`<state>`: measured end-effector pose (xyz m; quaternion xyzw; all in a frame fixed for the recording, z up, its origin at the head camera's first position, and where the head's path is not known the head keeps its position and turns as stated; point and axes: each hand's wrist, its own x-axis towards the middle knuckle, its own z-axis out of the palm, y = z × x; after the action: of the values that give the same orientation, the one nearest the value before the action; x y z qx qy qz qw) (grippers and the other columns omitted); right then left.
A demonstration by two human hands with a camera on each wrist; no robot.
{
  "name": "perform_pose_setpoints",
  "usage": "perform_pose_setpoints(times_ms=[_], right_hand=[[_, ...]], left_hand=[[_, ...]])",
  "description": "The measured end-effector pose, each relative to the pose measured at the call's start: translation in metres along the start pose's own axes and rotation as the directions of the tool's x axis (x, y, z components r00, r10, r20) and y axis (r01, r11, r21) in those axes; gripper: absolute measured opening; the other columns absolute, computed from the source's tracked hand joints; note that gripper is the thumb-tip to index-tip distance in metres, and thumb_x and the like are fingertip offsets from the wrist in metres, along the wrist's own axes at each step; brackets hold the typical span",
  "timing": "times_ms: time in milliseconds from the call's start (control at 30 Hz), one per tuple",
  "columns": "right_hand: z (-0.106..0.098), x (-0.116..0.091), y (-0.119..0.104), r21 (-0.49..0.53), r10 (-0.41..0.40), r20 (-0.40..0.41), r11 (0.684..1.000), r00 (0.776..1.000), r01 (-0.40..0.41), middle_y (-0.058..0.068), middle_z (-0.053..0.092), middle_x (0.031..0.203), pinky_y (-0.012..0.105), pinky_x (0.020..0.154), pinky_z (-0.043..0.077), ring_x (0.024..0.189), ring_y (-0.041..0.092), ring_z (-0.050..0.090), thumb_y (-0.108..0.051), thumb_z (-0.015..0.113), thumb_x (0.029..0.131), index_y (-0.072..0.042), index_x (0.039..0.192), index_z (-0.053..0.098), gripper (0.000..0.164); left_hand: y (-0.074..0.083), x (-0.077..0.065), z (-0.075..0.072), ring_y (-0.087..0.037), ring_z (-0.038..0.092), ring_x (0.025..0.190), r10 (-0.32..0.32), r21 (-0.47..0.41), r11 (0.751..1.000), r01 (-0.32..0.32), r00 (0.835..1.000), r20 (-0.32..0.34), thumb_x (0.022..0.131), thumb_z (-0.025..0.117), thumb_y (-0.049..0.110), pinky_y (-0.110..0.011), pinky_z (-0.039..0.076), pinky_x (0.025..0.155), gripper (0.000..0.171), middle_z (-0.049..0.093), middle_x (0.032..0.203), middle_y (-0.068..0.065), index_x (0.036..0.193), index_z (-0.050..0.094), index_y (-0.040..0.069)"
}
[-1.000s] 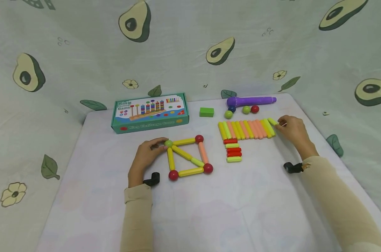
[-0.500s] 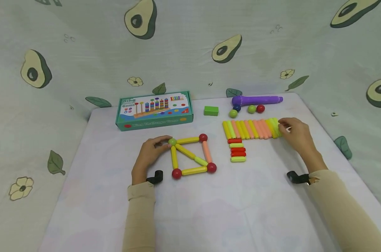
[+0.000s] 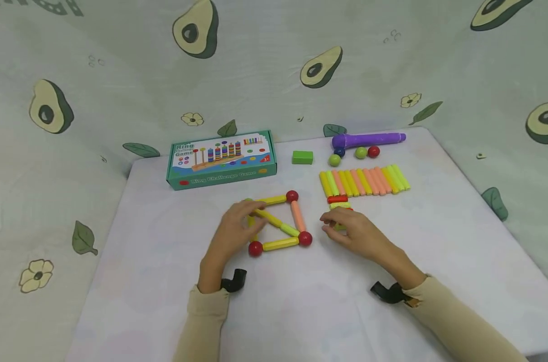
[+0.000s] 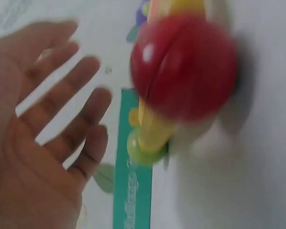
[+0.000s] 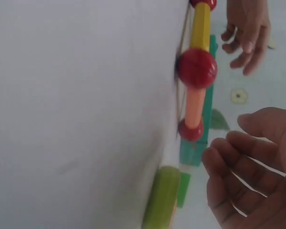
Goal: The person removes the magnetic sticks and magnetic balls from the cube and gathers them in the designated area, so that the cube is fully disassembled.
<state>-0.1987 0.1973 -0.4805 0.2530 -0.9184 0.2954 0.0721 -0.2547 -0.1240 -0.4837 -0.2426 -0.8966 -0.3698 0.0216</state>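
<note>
A flat four-sided figure of yellow sticks [image 3: 280,244], a pink stick [image 3: 298,216] and red balls [image 3: 305,238] lies mid-table, crossed by a diagonal. Over its left side hovers my left hand [image 3: 235,229], fingers loosely bent and holding nothing. It mostly hides the green corner ball in the head view; the left wrist view shows that green ball [image 4: 145,148] beyond a blurred red ball [image 4: 186,69]. My right hand [image 3: 357,231], relaxed and holding nothing, is above the column of short red and green sticks [image 3: 338,199], covering its lower part.
Long yellow, pink and green sticks [image 3: 364,182] lie in a neat row behind the right hand. Farther back are a purple stick-like object [image 3: 369,140], small balls [image 3: 361,153], a green block [image 3: 303,157] and a Ring Challenge Game box [image 3: 221,160]. A patterned cloth [image 3: 255,65] hangs behind.
My right hand has put a green stick at the right end of the row, released it and moved left and nearer. My left hand has let go of the green ball and shifted right.
</note>
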Motion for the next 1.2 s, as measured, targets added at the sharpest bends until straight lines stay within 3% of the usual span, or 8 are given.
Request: perform_pose_setpoints(times_ms=[100,200,300,400,633,900,1200], right_hand=[[0.009,0.006,-0.008,-0.011,-0.028,0.044,1.0,0.999,0.029,0.001,0.069,0.103,0.037,0.082,0.056,0.092,0.017,0.064,-0.016,0.077,0.088,-0.006,0.116,0.069,0.03],[0.016,0.009,-0.011,-0.011,-0.025,0.067,1.0,0.997,0.025,0.001,0.068,0.103,0.037,0.082,0.056,0.093,0.017,0.063,-0.02,0.078,0.088,-0.008,0.117,0.068,0.033],[0.025,0.008,-0.011,-0.005,-0.025,0.073,1.0,0.997,0.025,-0.002,0.066,0.102,0.034,0.081,0.056,0.092,0.015,0.062,-0.022,0.079,0.088,-0.009,0.118,0.067,0.035],[0.036,0.006,-0.011,0.015,-0.033,0.054,0.999,0.998,0.032,-0.003,0.064,0.102,0.031,0.081,0.055,0.091,0.013,0.06,-0.024,0.081,0.086,-0.01,0.119,0.065,0.039],[0.053,0.005,-0.012,0.089,-0.062,-0.063,0.994,0.996,0.067,0.001,0.064,0.106,0.026,0.076,0.055,0.087,0.011,0.06,-0.017,0.082,0.085,-0.005,0.119,0.065,0.04],[0.059,0.008,-0.009,0.173,-0.02,-0.019,0.985,1.0,0.023,-0.005,0.064,0.109,0.026,0.079,0.055,0.089,0.007,0.058,-0.017,0.08,0.085,-0.007,0.121,0.067,0.039],[0.056,0.003,-0.002,0.284,-0.013,0.07,0.959,0.997,-0.007,-0.009,0.062,0.099,0.026,0.073,0.053,0.084,0.01,0.058,-0.011,0.079,0.081,-0.013,0.113,0.069,0.034]], left_hand=[[0.023,-0.007,0.017,-0.018,0.056,0.118,0.151,0.077,0.985,-0.152,0.988,0.024,0.091,0.075,0.033,-0.045,0.043,0.099,0.036,0.066,0.122,0.005,0.125,0.07,0.022],[0.035,-0.009,0.035,-0.017,0.056,0.114,0.208,0.177,0.96,-0.217,0.976,0.068,0.089,0.077,0.038,-0.04,0.041,0.094,0.041,0.067,0.118,0.006,0.127,0.069,0.026],[0.039,-0.008,0.049,-0.018,0.053,0.115,0.171,0.271,0.939,-0.212,0.971,0.168,0.09,0.073,0.046,-0.04,0.037,0.093,0.059,0.062,0.121,0.005,0.144,0.055,0.031],[0.04,-0.007,0.057,-0.02,0.047,0.113,0.128,0.348,0.916,-0.202,0.966,0.223,0.093,0.066,0.05,-0.04,0.034,0.091,0.064,0.056,0.12,0.004,0.151,0.043,0.037],[0.038,-0.006,0.06,-0.016,0.046,0.097,0.122,0.437,0.876,-0.204,0.97,0.208,0.101,0.056,0.047,-0.037,0.034,0.083,0.043,0.057,0.102,0.007,0.143,0.056,0.037],[0.037,-0.011,0.057,-0.016,0.049,0.098,0.075,0.435,0.885,-0.166,0.973,0.218,0.1,0.056,0.049,-0.033,0.036,0.08,0.044,0.056,0.103,0.006,0.142,0.058,0.036],[0.029,-0.017,0.058,-0.019,0.051,0.11,0.092,0.427,0.885,-0.186,0.969,0.231,0.098,0.055,0.054,-0.034,0.041,0.084,0.048,0.06,0.111,0.004,0.144,0.053,0.041]])
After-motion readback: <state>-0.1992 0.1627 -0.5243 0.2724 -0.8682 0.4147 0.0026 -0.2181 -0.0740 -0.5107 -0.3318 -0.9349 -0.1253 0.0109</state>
